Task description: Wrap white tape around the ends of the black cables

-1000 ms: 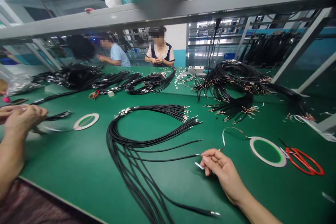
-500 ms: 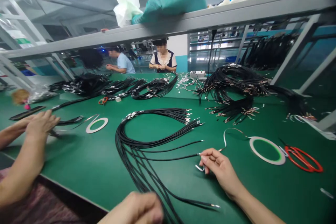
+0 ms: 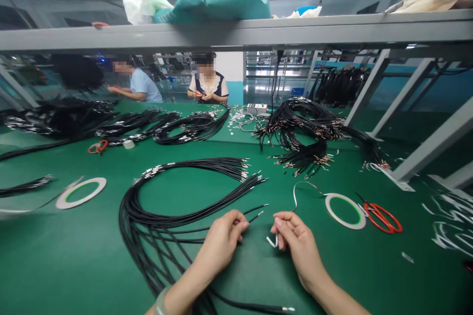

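My left hand (image 3: 223, 236) is closed on a black cable near its silver-tipped end (image 3: 261, 213), with thumb and fingers pinched. Just to the right, my right hand (image 3: 295, 238) is closed on a thin white strip (image 3: 272, 242), whose bent end hangs below the fingertips. The two hands are a little apart. Behind and left of them lies a looped bundle of black cables (image 3: 136, 206), with its tips fanned out to the right. A roll of white tape (image 3: 328, 209) lies right of my right hand, its loose end curling toward that hand.
Red-handled scissors (image 3: 384, 219) lie beside the tape roll. Another tape roll (image 3: 61, 201) sits at the left. Piles of black cables (image 3: 303, 118) line the back below a grey shelf beam (image 3: 221, 34). Two people (image 3: 209, 81) work behind. White scraps (image 3: 453, 226) lie at right.
My left hand has moved up and forward from the bottom edge and taken hold of a cable end. My right hand no longer touches that cable's tip. The view has turned right; the neighbour's arms are out of view.
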A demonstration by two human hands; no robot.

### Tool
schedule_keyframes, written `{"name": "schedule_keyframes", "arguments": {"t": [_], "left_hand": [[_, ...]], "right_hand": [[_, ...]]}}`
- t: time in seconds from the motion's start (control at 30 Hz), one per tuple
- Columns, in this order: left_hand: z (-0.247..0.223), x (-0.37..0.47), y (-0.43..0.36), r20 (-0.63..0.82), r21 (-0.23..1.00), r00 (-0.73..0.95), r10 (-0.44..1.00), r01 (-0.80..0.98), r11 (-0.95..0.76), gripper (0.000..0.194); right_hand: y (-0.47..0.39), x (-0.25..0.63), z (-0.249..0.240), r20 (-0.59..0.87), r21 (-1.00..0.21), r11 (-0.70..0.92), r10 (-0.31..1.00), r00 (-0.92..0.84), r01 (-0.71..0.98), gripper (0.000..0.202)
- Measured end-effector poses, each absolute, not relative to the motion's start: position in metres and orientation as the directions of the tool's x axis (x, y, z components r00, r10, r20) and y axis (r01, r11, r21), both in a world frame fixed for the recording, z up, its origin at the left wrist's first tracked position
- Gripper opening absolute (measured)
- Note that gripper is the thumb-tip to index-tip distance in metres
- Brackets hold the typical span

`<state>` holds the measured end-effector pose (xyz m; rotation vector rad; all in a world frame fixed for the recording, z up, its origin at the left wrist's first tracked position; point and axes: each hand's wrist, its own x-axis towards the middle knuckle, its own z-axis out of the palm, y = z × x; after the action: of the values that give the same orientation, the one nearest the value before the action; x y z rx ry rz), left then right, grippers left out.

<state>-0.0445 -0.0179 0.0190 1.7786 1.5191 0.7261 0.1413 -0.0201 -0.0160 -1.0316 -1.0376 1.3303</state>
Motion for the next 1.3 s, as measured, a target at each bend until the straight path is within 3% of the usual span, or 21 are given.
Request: {"name": "schedule_keyframes", "arguments": {"t": [0.07, 0.13, 0.33, 0.53, 0.8, 0.97, 1.17, 1.3], "left_hand": [[0.022, -0.043, -0.019, -0.097, 0.920, 0.174, 0.980, 0.392, 0.021, 0.021], [0.024, -0.038, -0.022, -0.149, 0.962, 0.180, 0.972, 0.254, 0.100, 0.023], [0.023, -0.029, -0.028, -0.165, 0.977, 0.215, 0.963, 0.169, 0.129, 0.024], [0.020, -0.030, -0.029, -0.164, 0.980, 0.259, 0.952, 0.153, 0.127, 0.022], [0.018, -0.027, -0.025, -0.180, 0.977, 0.261, 0.948, 0.155, 0.143, 0.025], [0.017, -0.028, -0.025, -0.155, 0.982, 0.220, 0.963, 0.137, 0.127, 0.023], [0.015, -0.027, -0.030, -0.050, 0.948, 0.192, 0.980, 0.317, -0.014, 0.024], [0.018, -0.025, -0.033, 0.031, 0.912, 0.175, 0.984, 0.397, -0.099, 0.020]], "right_hand": [[-0.022, 0.140, -0.014, -0.047, -0.967, -0.031, 0.997, 0.061, -0.252, 0.024], [-0.024, 0.138, -0.010, -0.071, -0.961, -0.044, 0.993, 0.093, -0.273, 0.025], [-0.028, 0.132, 0.000, -0.042, -0.933, -0.019, 0.998, 0.057, -0.359, 0.030], [-0.026, 0.130, -0.001, -0.049, -0.924, -0.030, 0.998, 0.040, -0.381, 0.031], [-0.025, 0.130, -0.009, -0.038, -0.934, -0.074, 0.993, -0.109, -0.349, 0.043], [-0.024, 0.135, -0.006, -0.045, -0.947, -0.058, 0.998, -0.049, -0.316, 0.046], [-0.024, 0.142, -0.001, -0.042, -0.941, -0.046, 0.999, -0.018, -0.335, 0.026], [-0.024, 0.139, -0.001, -0.056, -0.942, -0.048, 0.998, 0.013, -0.331, 0.030]]}}
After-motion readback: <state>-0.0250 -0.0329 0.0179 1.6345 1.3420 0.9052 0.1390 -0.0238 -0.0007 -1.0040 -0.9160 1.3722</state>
